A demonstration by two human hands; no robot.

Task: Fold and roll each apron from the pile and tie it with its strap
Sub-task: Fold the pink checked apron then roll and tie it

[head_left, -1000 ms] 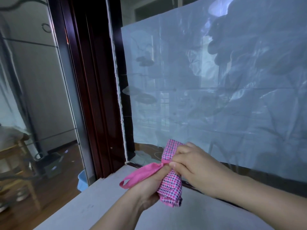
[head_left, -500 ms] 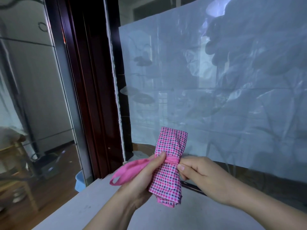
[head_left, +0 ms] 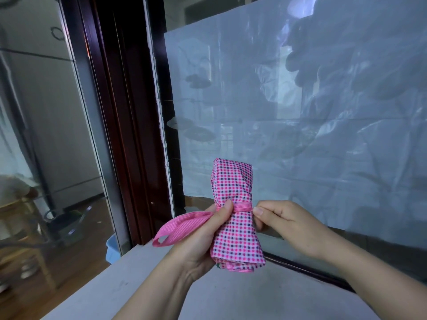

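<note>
Two hands work in the single head view, raised above a grey ledge (head_left: 231, 296) in front of a covered window (head_left: 300, 112). The left hand (head_left: 203, 236) is curled round the rolled pink checked apron (head_left: 235, 181), which stands upright in the air clear of the ledge, thumb pressed over the band at its waist. The pink strap (head_left: 182, 227) circles the roll once and trails off to the left as a loose loop. The right hand (head_left: 284, 225) has its fingers curled, thumb and forefinger pinching at the strap where it meets the roll's right edge.

Tying looks like the step in hand: folding and rolling seem done. Next, the loose loop probably needs tucking or knotting while the thumb holds the band tight.

One pale blue tub (head_left: 112, 248) shows on the floor; its contents are hidden. No pile is in view.
</note>
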